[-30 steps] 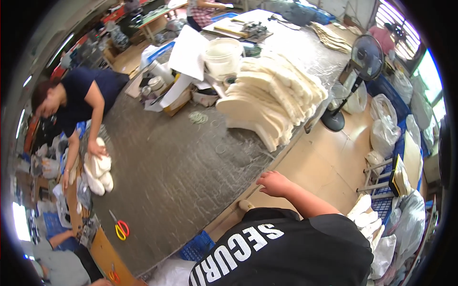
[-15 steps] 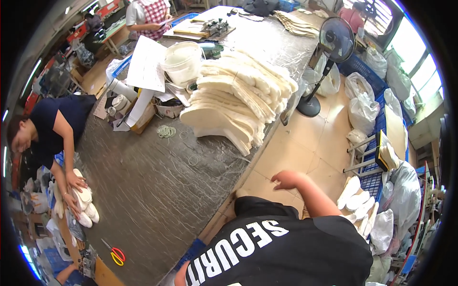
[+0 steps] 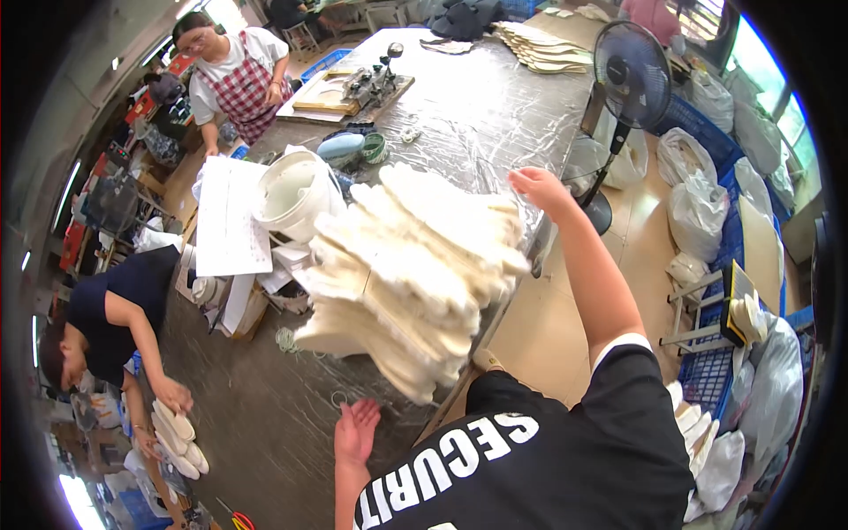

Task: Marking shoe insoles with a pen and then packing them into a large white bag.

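Note:
A tall stack of cream, fleecy cut pieces (image 3: 406,274) lies on the dark table, slightly blurred. My left hand (image 3: 355,431) is at the near side of the stack, palm up with fingers stretched out, apart from it and holding nothing. Beyond the stack's far right edge, my right hand (image 3: 537,189) reaches out with loosely extended fingers; it holds nothing that I can see. A rubber band (image 3: 339,399) lies on the table near my left fingertips. Partly covered by the stack is a bundle of pale green rubber bands (image 3: 285,339).
A white bucket (image 3: 296,196) and a paper sheet (image 3: 231,216) stand left of the stack. A co-worker's hands (image 3: 173,396) are by white soles (image 3: 179,437); a person in a checked apron (image 3: 250,84) stands behind. A fan (image 3: 629,75) is right of the table; red-handled scissors (image 3: 240,519) lie nearest.
My right hand has moved forward past the stack, and my left hand has come into view over the table. The view has shifted. The person in the apron now shows more fully.

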`<state>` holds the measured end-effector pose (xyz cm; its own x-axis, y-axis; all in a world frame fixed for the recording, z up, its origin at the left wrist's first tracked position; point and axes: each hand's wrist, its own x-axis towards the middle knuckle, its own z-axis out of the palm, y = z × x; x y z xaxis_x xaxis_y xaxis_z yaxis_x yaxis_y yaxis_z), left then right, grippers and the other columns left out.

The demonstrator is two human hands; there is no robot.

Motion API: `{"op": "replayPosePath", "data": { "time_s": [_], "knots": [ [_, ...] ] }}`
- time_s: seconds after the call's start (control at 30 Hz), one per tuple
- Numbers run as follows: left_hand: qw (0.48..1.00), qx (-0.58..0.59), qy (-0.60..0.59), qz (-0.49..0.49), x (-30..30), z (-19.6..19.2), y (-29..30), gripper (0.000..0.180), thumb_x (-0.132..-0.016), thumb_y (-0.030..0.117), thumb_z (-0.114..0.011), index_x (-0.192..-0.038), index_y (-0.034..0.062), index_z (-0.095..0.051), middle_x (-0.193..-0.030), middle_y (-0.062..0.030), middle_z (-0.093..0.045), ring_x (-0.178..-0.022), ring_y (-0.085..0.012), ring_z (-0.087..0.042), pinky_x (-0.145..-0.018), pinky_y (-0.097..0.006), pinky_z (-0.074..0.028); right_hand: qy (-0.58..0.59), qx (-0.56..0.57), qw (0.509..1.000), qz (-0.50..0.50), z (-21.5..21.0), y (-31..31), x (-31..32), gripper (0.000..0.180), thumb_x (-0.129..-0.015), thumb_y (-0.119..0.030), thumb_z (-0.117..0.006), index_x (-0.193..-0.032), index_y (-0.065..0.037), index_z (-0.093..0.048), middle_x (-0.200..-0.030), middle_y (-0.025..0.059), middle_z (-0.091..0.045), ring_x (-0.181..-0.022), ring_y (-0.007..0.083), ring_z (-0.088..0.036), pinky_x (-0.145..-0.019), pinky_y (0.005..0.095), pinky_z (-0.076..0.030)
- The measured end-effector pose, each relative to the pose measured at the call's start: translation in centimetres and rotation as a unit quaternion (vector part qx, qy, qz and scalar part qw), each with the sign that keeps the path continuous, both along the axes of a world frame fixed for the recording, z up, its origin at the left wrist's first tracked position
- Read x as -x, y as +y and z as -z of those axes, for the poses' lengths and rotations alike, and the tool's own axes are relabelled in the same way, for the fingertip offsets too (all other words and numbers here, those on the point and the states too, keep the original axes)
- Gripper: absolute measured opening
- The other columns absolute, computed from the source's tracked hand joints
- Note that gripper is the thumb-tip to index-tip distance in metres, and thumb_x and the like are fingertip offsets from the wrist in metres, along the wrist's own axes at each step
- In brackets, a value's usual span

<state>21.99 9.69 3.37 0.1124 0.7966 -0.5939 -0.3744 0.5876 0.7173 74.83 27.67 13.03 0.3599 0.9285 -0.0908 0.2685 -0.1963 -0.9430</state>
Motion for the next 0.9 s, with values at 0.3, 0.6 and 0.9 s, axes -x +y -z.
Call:
{"op": "replayPosePath", "data": {
  "time_s": [0.3, 0.6, 0.9],
  "knots": [
    [0.985, -0.033, -0.164, -0.035, -11.8, -3.3, 8.1, 0.07, -0.09, 0.059, -0.038, -0.137, 0.0075, -0.037, -0.132, -0.0107, -0.048, -0.121, -0.0255, -0.046, -0.101, -0.041, -0.038, 0.322, 0.447, 0.782, -0.293, 7.9, 12.5, 3.0, 0.063, -0.089, -0.053, -0.05, -0.13, -0.006, -0.049, -0.124, 0.0132, -0.056, -0.11, 0.0224, -0.055, -0.094, 0.0352, -0.043],
    [0.982, -0.045, -0.179, -0.028, -13.3, 2.7, 4.9, 0.07, -0.089, 0.06, -0.04, -0.135, 0.0071, -0.041, -0.13, -0.0107, -0.049, -0.119, -0.0233, -0.047, -0.1, -0.039, -0.038, 0.255, 0.472, 0.688, -0.489, 11.5, 11.1, 7.9, 0.063, -0.089, -0.054, -0.049, -0.13, -0.006, -0.049, -0.125, 0.0132, -0.055, -0.11, 0.0225, -0.055, -0.094, 0.0357, -0.043],
    [0.98, -0.111, -0.155, -0.061, -12.4, 5.1, 8.0, 0.071, -0.088, 0.062, -0.041, -0.132, 0.0067, -0.044, -0.129, -0.0107, -0.051, -0.118, -0.0212, -0.047, -0.1, -0.036, -0.038, 0.161, 0.445, 0.549, -0.69, 19.9, 9.4, 2.9, 0.064, -0.089, -0.055, -0.048, -0.131, -0.006, -0.048, -0.125, 0.0132, -0.055, -0.11, 0.0226, -0.055, -0.094, 0.0362, -0.043]
  ]
}}
